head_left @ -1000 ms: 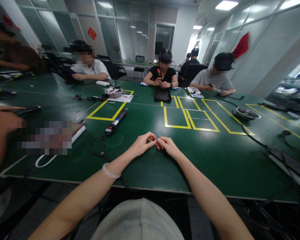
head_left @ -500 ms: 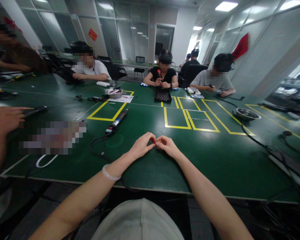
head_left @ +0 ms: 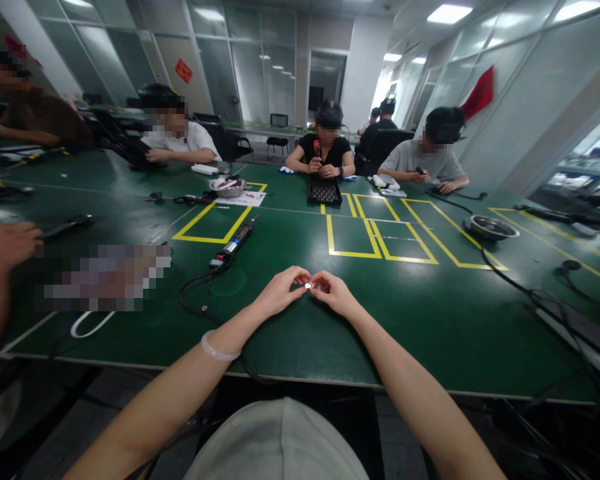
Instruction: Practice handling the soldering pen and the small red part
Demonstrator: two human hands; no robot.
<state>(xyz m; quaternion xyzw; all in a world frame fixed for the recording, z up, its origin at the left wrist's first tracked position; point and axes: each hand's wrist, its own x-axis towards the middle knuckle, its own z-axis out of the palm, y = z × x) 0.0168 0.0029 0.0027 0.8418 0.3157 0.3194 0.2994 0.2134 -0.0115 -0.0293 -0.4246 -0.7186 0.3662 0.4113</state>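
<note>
Above the green table, my left hand (head_left: 285, 288) and my right hand (head_left: 331, 292) meet fingertip to fingertip. Pinched between them is a small shiny piece (head_left: 309, 286), bright where light strikes it, with a trace of red at its edge; it is too small to name. Both hands are closed on it, and the fingers cover most of it. A pen-shaped electric screwdriver (head_left: 233, 243) with a black cable lies on the table to the left of my left hand.
Yellow tape outlines (head_left: 355, 255) mark the green table (head_left: 410, 333). Co-workers sit across it, one with a black tray (head_left: 324, 192). A metal bowl (head_left: 227, 187) stands far left, a round metal dish (head_left: 493, 227) at right. Cables run along the right side. Another person's hand (head_left: 10, 243) is at far left.
The small piece between my fingers has turned and now shows a bright, shiny face where it looked red before. My hands have barely moved. The other person's hand at left has drawn back.
</note>
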